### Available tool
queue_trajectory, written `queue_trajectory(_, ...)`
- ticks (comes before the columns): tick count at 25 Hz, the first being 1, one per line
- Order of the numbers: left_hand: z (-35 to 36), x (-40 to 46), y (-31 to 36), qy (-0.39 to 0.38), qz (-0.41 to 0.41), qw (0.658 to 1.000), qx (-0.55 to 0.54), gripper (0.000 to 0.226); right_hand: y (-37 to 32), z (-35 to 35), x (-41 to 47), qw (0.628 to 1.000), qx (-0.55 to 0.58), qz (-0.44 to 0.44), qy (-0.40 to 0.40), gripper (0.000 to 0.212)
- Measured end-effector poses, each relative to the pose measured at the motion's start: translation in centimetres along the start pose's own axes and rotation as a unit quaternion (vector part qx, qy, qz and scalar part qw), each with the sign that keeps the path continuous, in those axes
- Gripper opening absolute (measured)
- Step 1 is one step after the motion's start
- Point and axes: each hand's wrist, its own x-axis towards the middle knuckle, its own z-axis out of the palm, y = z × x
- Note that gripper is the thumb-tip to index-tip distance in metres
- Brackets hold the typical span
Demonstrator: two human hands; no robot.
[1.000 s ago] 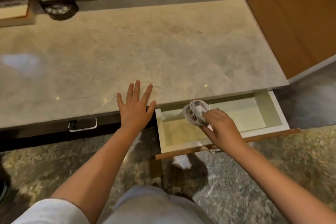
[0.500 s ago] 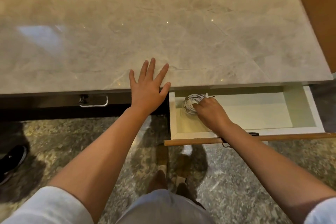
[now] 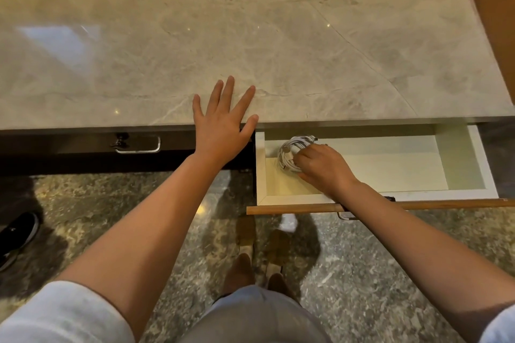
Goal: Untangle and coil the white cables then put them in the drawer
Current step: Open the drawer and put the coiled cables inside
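Note:
A bundle of coiled white cables (image 3: 292, 152) sits low in the left end of the open white drawer (image 3: 461, 159), under the marble counter's front edge. My right hand (image 3: 323, 168) reaches into the drawer and grips the coil, fingers curled round its right side. My left hand (image 3: 221, 124) lies flat on the counter edge just left of the drawer, fingers spread and straight. The rest of the drawer's inside shows nothing else.
The marble countertop (image 3: 278, 36) fills the upper view. A shut dark drawer with a metal handle (image 3: 138, 145) is to the left. The open drawer's wooden front (image 3: 446, 203) juts toward me. A black shoe (image 3: 16, 234) stands on the stone floor at left.
My right hand has carried the coil from above the drawer down into its left end. The view has shifted closer over the counter. My left hand stays flat on the edge.

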Motion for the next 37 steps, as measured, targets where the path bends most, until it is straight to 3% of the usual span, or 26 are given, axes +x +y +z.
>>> queue_trajectory(10, -0.4, 0.0, 0.1, -0.033, -0.006, 0.999, -0.002, 0.054, 0.1, -1.1, -0.4, 0.998, 0.062, 0.018, -0.007, 0.027)
queue_trajectory(14, -0.5, 0.0, 0.1, -0.045, -0.005, 0.999, -0.008, 0.054, -2.1, -3.0, -5.6, 0.984, 0.082, 0.145, 0.054, 0.049)
queue_trajectory(17, -0.7, -0.1, 0.1, -0.048, -0.002, 0.999, -0.008, 0.054, -5.6, -2.5, -11.6, 0.980, 0.049, 0.177, 0.079, 0.055)
queue_trajectory(25, -1.1, 0.1, 0.2, -0.068, -0.002, 0.998, 0.003, 0.054, -9.0, 2.2, -17.3, 0.933, 0.043, 0.358, 0.011, 0.055)
queue_trajectory(33, -1.7, 1.4, 2.1, -0.025, -0.044, 0.998, -0.037, 0.050, -7.0, 3.1, -15.6, 0.940, 0.027, 0.337, 0.044, 0.054)
queue_trajectory(37, -0.7, 2.3, 2.7, -0.062, -0.054, 0.996, 0.017, 0.063, -6.2, 2.9, -13.0, 0.922, 0.039, 0.380, 0.066, 0.060)
